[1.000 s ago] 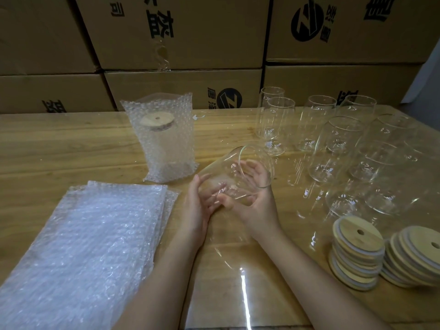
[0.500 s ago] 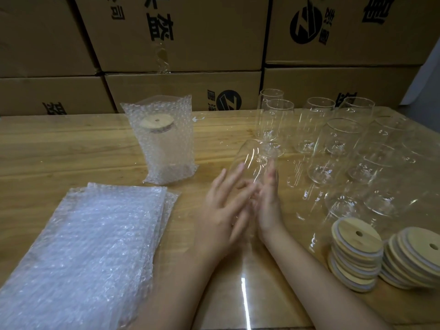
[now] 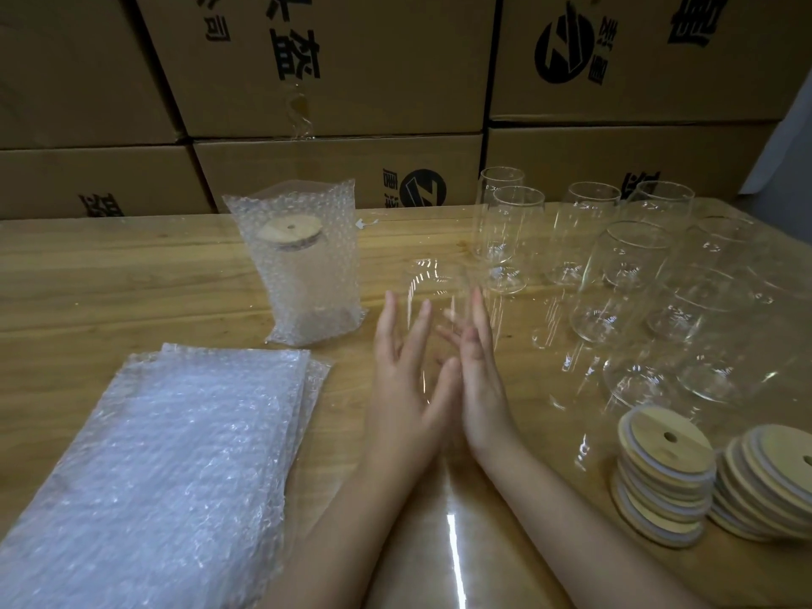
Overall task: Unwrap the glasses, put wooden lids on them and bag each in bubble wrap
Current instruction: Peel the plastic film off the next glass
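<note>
1. The left hand (image 3: 406, 384) and right hand (image 3: 476, 380) press flat-palmed on either side of a clear glass (image 3: 435, 309), fingers straight, holding it just above the counter (image 3: 132, 274); any wrapping on it is too clear to tell.
2. It has no lid yet.
3. Lid stacks (image 3: 663, 472) wait right; bubble bags (image 3: 154, 468) lie left.
4. One bagged glass (image 3: 303, 265) is done; many bare glasses (image 3: 624, 279) remain.

Clear glass (image 3: 433, 292) — upright btwn palms

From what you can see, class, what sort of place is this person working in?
Probably a packing or stockroom bench. Stacked printed cardboard cartons line the back, a pile of bubble-wrap bags lies ready on the wooden table, and one lidded glass already stands bagged.
</note>
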Tool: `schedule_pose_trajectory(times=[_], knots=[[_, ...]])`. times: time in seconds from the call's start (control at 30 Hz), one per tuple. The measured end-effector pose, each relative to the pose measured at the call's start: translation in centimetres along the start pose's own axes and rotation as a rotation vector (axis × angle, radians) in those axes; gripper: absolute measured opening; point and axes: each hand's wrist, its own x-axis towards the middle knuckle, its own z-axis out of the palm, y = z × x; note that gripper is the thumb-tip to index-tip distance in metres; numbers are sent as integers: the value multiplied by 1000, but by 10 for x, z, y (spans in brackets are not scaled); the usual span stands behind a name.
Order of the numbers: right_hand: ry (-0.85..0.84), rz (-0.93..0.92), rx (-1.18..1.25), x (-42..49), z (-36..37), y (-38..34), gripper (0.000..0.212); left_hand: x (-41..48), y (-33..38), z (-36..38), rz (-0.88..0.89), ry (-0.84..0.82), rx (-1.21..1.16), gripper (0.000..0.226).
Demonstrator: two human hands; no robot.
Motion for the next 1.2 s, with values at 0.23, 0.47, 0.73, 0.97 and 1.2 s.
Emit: schedule_pose_trajectory(times=[0.23,0.47,0.73,0.97,1.2], knots=[[-95,-337,-349,-10,6,3,51,14,-8,-14,-439,6,-795,60],[-90,-662,-524,-12,7,-3,40,16,-13,-15,-602,-167,-947,70],[-20,-446,-347,-9,10,-9,47,10,-8,-5,-289,58,-575,62],[32,-196,53,-5,5,-13,44,-3,-9,7,39,75,-249,65],[34,240,550,9,-9,-22,57,1,-8,2,553,63,60,68]])
